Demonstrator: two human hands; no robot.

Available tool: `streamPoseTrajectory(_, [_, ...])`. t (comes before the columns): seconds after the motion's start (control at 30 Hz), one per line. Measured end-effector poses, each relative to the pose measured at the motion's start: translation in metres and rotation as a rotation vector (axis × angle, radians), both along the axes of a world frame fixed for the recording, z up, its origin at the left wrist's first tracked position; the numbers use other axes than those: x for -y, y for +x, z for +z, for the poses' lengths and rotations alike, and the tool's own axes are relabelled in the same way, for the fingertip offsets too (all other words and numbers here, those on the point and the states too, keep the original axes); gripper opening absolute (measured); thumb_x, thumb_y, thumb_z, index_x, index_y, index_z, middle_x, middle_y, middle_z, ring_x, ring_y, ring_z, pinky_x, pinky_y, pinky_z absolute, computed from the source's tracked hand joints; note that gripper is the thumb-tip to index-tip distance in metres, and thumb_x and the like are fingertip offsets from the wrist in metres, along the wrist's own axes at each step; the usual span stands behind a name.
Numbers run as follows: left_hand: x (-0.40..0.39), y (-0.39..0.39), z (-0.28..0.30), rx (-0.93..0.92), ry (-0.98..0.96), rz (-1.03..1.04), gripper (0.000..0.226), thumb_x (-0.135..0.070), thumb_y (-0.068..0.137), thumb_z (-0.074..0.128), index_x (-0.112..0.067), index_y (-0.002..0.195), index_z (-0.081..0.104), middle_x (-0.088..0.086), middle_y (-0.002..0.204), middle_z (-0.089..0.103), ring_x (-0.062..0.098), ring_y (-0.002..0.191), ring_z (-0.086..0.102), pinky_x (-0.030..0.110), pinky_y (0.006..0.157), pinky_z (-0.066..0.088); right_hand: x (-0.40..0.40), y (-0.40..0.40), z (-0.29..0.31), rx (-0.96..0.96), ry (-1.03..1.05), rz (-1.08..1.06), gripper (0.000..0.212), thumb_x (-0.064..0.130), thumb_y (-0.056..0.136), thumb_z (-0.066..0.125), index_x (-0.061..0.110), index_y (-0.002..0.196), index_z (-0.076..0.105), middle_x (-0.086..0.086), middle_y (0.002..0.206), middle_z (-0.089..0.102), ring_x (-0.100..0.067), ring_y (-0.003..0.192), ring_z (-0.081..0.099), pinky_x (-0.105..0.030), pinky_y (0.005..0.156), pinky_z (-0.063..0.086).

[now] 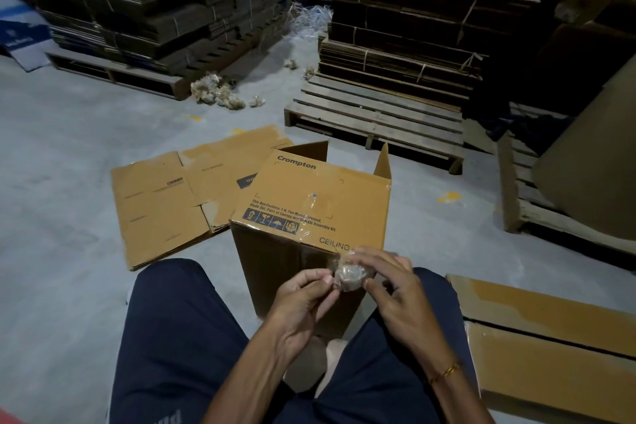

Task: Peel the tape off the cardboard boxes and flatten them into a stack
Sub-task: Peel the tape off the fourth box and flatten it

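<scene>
A brown Crompton ceiling fan box point(318, 203) is standing on the grey floor, its far flaps hanging open and clear tape point(311, 217) still clinging to its top panel and near edge. A crumpled wad of peeled tape point(351, 277) is being balled up just in front of it. Behind and to the left, a flattened box point(179, 196) is lying flat, printed side up. Another flattened carton point(550, 341) is lying at right.

The hands point(351, 289) and a wad of tape point(351, 277) cover part of the box point(309, 203) front and its last printed word after "CEILING". The flattened carton point(550, 337) at right runs off the frame edge. The dark stacks point(413, 10) behind fade into shadow, detail lost.
</scene>
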State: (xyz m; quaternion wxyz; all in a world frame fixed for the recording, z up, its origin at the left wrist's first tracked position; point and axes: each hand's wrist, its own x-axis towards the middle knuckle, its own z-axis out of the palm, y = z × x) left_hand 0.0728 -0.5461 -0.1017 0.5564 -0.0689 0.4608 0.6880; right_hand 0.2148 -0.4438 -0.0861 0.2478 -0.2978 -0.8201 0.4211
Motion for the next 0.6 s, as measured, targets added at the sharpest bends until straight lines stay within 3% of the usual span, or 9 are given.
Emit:
streamPoseTrajectory(0.1, [-0.003,0.005,0.0,-0.051,0.007,0.056,0.026,0.012,0.086,0.065,0.006,0.11,0.064,0.026,0.107,0.072,0.032,0.102,0.07,0.03,0.074,0.063,0.004,-0.007,0.003,-0.031,0.018,0.001,0.057,0.001,0.089,0.055,0.049,0.117,0.065,0.031,0.136,0.053,0.003,0.13,0.043,-0.021,0.105,0.037])
streamPoseTrajectory(0.23, [-0.006,0.008,0.0,-0.207,-0.051,0.095,0.012,0.005,0.081,0.074,-0.001,0.09,0.067,0.019,0.091,0.071,0.023,0.083,0.071,0.028,0.069,0.06,0.019,-0.018,0.011,-0.076,-0.039,-0.088,0.026,0.043,0.084,0.054,0.048,0.108,0.064,0.02,0.139,0.047,0.002,0.136,0.04,-0.021,0.106,0.037])
streamPoseTrajectory(0.33, [-0.006,0.01,-0.004,-0.347,-0.098,-0.019,0.002,-0.005,0.088,0.072,-0.004,0.086,0.072,0.014,0.087,0.072,0.019,0.077,0.068,0.027,0.066,0.055,0.033,-0.029,0.007,-0.051,0.062,-0.26,0.033,0.062,0.081,0.063,0.036,0.102,0.062,0.014,0.133,0.042,-0.005,0.132,0.041,-0.027,0.099,0.044])
streamPoseTrajectory(0.43, [-0.003,0.011,-0.001,-0.461,-0.05,-0.114,0.007,-0.008,0.091,0.071,-0.007,0.09,0.077,0.022,0.093,0.073,0.023,0.078,0.067,0.032,0.07,0.055,0.038,-0.044,0.004,-0.069,0.179,-0.363,0.022,0.036,0.085,0.075,0.034,0.093,0.054,0.01,0.129,0.037,-0.014,0.12,0.047,-0.037,0.088,0.055])
streamPoseTrajectory(0.5, [0.0,0.006,0.002,-0.616,-0.033,-0.167,0.01,-0.007,0.093,0.069,-0.008,0.092,0.078,0.017,0.091,0.075,0.024,0.078,0.069,0.034,0.071,0.056,0.034,-0.049,0.002,-0.063,0.204,-0.368,0.022,0.019,0.087,0.076,0.029,0.09,0.056,0.006,0.134,0.032,-0.013,0.108,0.052,-0.025,0.083,0.055])
streamPoseTrajectory(0.57, [0.002,-0.005,0.003,-1.011,-0.15,-0.189,0.013,-0.011,0.094,0.067,-0.016,0.099,0.077,0.001,0.088,0.076,0.015,0.082,0.07,0.032,0.074,0.058,0.031,-0.049,0.004,-0.068,0.19,-0.355,0.018,0.012,0.087,0.075,0.024,0.088,0.061,0.002,0.136,0.029,-0.007,0.101,0.055,-0.006,0.081,0.045])
streamPoseTrajectory(0.6, [0.003,-0.012,0.004,-1.252,-0.241,-0.161,0.014,-0.014,0.094,0.067,-0.021,0.104,0.075,-0.007,0.093,0.073,0.01,0.085,0.068,0.029,0.076,0.057,0.029,-0.048,0.005,-0.08,0.171,-0.357,0.02,0.009,0.087,0.074,0.025,0.087,0.062,0.001,0.134,0.031,-0.004,0.101,0.055,-0.003,0.079,0.044])
